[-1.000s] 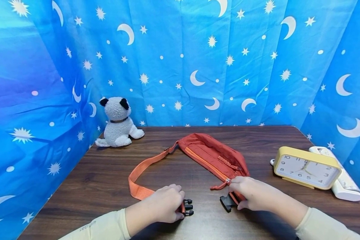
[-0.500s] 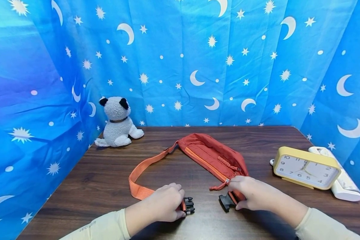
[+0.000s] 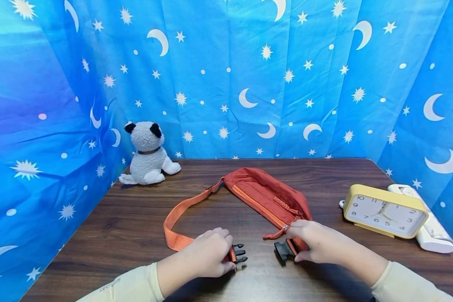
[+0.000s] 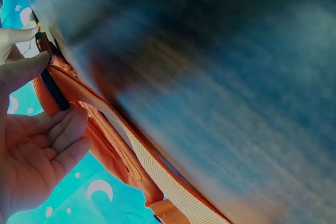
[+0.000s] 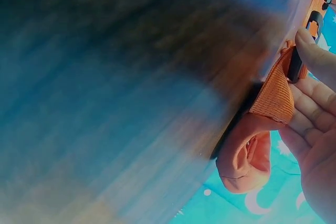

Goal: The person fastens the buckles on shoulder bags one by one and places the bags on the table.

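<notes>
A red waist bag (image 3: 266, 193) lies on the table with its orange strap (image 3: 179, 214) looping out to the left. My left hand (image 3: 211, 253) pinches the strap end behind the black pronged buckle half (image 3: 240, 253), whose prongs face right. Across a gap, my right hand (image 3: 311, 243) pinches the short strap behind the black socket half (image 3: 284, 250), near the bag's right end. The two buckle halves are apart. Thumb and fingers hold the strap (image 4: 142, 140) by its buckle in the left wrist view, and the orange webbing (image 5: 275, 95) in the right wrist view.
A plush dog (image 3: 147, 153) sits at the back left of the dark wooden table (image 3: 136, 218). On the right stands a yellow clock (image 3: 386, 211), with a white power strip (image 3: 436, 230) behind it. Blue cloth (image 3: 211, 50) with moons and stars surrounds the table.
The pronged buckle half has tilted and shifted slightly right and up. The socket half has moved slightly left, so the gap is a little narrower. Both hands keep their hold.
</notes>
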Motion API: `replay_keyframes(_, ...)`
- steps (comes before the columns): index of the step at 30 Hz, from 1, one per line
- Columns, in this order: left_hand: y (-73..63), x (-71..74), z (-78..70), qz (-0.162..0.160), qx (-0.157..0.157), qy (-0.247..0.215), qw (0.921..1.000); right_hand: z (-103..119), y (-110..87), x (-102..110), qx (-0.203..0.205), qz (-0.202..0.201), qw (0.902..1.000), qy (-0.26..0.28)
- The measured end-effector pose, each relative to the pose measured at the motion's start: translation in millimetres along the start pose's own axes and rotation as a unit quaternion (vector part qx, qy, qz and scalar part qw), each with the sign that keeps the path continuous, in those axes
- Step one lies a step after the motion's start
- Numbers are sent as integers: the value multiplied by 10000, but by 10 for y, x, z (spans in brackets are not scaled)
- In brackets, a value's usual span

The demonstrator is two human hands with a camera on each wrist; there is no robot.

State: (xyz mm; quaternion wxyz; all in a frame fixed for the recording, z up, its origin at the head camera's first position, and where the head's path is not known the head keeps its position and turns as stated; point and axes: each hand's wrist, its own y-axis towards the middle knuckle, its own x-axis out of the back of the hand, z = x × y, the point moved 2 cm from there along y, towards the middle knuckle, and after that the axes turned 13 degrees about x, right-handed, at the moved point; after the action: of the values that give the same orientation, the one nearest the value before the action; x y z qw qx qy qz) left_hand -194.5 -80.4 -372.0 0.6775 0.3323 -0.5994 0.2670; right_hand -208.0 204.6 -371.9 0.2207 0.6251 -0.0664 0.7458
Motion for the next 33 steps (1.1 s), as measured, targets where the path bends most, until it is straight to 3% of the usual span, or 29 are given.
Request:
replay_keyframes(10, 14, 27, -7, 31, 111, -37, 9999, 16, -3, 32, 39, -130, 9999, 49)
replay_keyframes(33, 30, 63, -54, -112, 13, -21, 9999, 65, 23, 17, 313, -513, 9978, -274)
